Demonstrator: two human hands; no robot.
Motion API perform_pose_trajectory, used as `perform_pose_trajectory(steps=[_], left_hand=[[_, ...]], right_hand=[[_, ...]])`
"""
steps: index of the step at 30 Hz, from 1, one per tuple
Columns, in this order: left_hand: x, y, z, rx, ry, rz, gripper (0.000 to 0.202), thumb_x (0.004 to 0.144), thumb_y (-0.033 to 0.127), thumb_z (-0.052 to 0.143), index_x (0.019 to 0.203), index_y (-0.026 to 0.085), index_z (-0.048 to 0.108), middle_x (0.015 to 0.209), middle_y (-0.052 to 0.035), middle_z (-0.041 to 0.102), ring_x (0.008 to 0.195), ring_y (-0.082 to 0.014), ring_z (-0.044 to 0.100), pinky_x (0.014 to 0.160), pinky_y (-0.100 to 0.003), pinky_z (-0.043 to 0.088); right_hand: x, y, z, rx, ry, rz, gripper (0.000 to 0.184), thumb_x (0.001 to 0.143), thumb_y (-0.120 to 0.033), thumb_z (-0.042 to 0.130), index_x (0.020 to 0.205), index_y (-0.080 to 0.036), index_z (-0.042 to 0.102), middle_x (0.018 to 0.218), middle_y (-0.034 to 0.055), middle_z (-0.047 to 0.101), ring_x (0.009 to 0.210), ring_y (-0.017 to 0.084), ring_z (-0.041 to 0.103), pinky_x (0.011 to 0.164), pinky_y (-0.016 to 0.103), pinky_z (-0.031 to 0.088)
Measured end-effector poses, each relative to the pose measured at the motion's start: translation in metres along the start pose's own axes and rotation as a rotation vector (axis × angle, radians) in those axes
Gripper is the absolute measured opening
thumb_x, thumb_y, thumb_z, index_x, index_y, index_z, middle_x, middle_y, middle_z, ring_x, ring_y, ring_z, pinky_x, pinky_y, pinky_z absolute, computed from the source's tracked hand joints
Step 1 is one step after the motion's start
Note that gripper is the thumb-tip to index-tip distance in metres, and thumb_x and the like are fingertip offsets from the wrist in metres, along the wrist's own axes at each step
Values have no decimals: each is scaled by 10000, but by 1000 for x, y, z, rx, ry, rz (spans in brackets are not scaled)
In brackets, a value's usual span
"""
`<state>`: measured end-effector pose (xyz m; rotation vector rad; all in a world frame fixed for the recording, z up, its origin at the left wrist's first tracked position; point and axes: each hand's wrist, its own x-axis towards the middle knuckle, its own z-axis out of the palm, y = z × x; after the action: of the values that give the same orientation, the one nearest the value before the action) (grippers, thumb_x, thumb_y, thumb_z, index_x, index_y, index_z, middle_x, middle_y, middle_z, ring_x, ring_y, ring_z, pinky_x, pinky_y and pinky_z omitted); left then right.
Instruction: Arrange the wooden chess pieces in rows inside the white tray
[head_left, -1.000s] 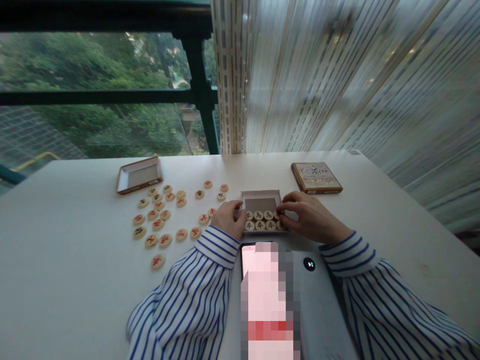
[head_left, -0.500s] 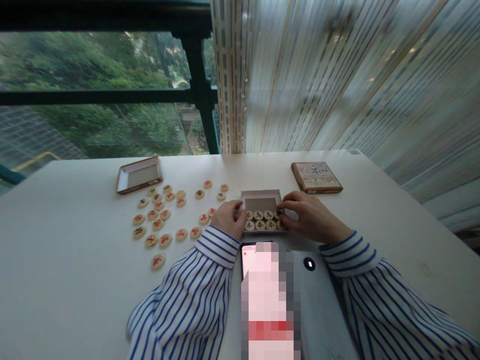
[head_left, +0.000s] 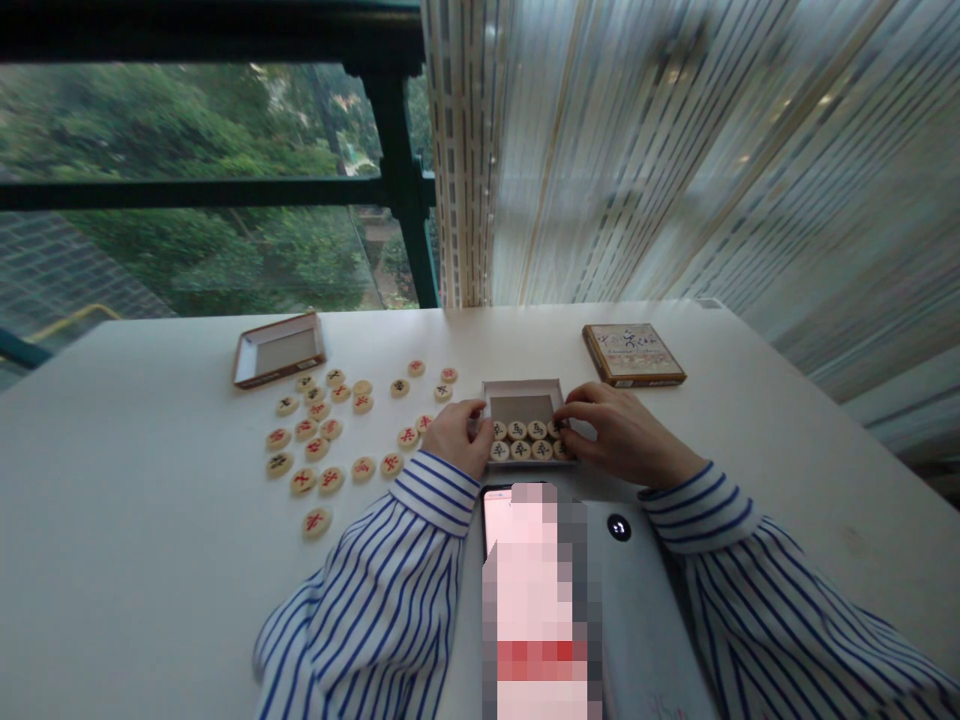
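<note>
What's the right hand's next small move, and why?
Probably a light press to seat the round, cream, black-marked piece at the far row's right end: the right hand is there, partly hiding it, while neighbouring pieces lie face up in the open, pale rectangular box, and the left hand is at its left wall.

A white table (head_left: pixel 157 540) spreads beneath the grip. Beyond it, leftward, a dark-green frame (head_left: pixel 405 195) crosses a view of leafy trees (head_left: pixel 225 125); beyond and rightward hangs a striped sheer curtain (head_left: pixel 615 160), softly daylit.
</note>
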<state>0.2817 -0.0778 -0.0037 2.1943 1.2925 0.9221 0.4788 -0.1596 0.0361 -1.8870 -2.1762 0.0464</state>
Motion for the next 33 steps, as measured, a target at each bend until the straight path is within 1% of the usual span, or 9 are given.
perform_pose_trajectory(steps=[5,10,13,16,21,26,33], left_hand=[[0,0,0,20,1,19,211,718,212,530,900,154,618,828,-57,663,769,-166,616,731,-299,495],[0,-1,1,9,-1,1,213,720,218,528,901,151,618,828,-58,662,757,-164,618,718,-297,500],[0,-1,1,-4,-3,-3,214,723,211,523,904,145,617,830,-62,661,757,-165,619,717,-295,502],[0,-1,1,-16,-9,-9,216,727,208,518,910,144,614,831,-65,661,752,-165,621,704,-290,506],[0,0,0,-18,-11,-7,217,730,197,508,912,146,614,827,-62,665,753,-164,624,722,-297,505],[0,-1,0,-29,-27,-13,233,726,172,496,926,146,611,840,-64,665,757,-164,627,717,-292,508],[0,-3,1,-33,-18,6,242,726,162,488,935,145,609,842,-61,668,763,-163,626,735,-302,507]], right_hand=[[0,1,1,-9,10,-8,234,770,-279,522,958,-224,651,930,79,593,864,196,540,754,331,397],[-1,1,0,-24,46,1,266,775,-282,514,997,-193,630,964,90,610,850,193,558,747,319,407],[-2,1,-1,-23,42,27,258,793,-272,487,989,-177,626,908,83,636,780,174,574,711,296,412],[-3,0,-2,13,21,46,251,807,-253,461,985,-172,618,812,53,655,717,154,581,662,267,411],[-5,-1,-3,75,3,86,248,798,-241,462,985,-176,611,735,28,664,629,131,584,584,238,399],[-5,-3,-2,96,-7,109,257,795,-249,462,993,-177,608,722,24,667,613,128,589,575,234,404],[-5,-2,-1,106,-3,115,257,791,-250,468,993,-175,607,733,23,670,603,123,586,566,227,401]])
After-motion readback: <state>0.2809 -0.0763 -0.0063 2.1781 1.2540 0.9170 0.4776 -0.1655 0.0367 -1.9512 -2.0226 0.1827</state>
